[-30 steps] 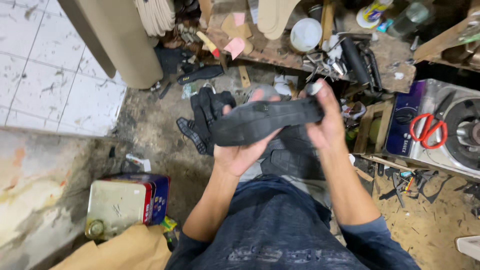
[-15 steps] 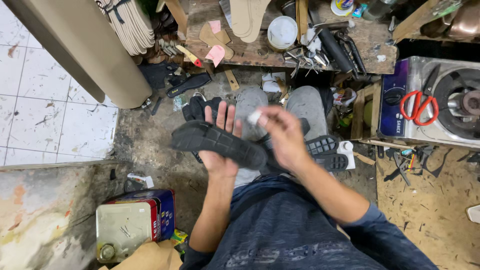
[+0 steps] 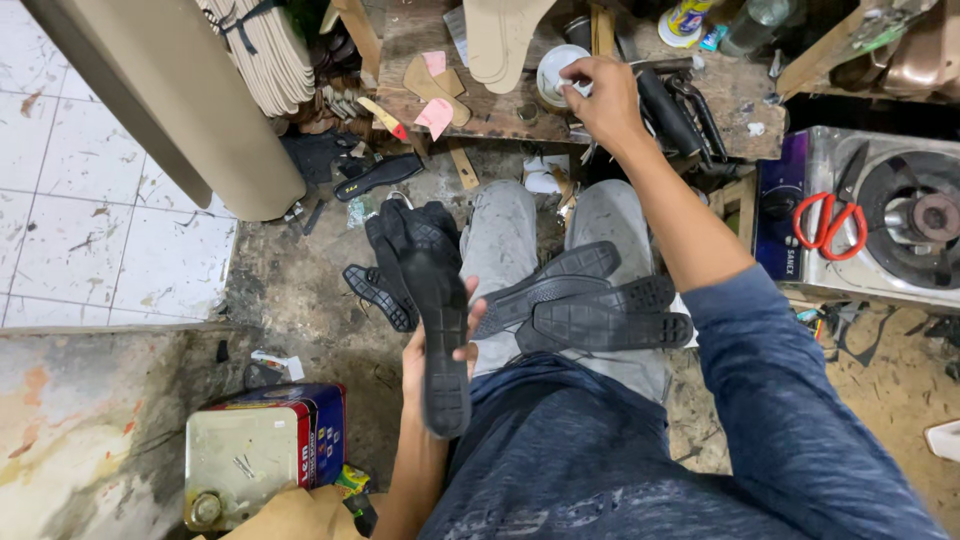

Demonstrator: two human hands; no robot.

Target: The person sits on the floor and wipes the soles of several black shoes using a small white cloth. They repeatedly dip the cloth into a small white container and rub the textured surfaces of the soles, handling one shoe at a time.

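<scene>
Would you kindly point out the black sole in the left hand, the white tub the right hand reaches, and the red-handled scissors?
black sole [image 3: 437,300], head view, middle of its tread.
white tub [image 3: 553,72], head view, bare part of its lid left of the fingers.
red-handled scissors [image 3: 812,222], head view, the left handle loop.

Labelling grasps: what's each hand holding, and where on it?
Left hand holds a black shoe sole around its middle, lying on the palm. Right hand reaches to a white tub on the bench, fingertips at its rim; a grip cannot be told.
</scene>
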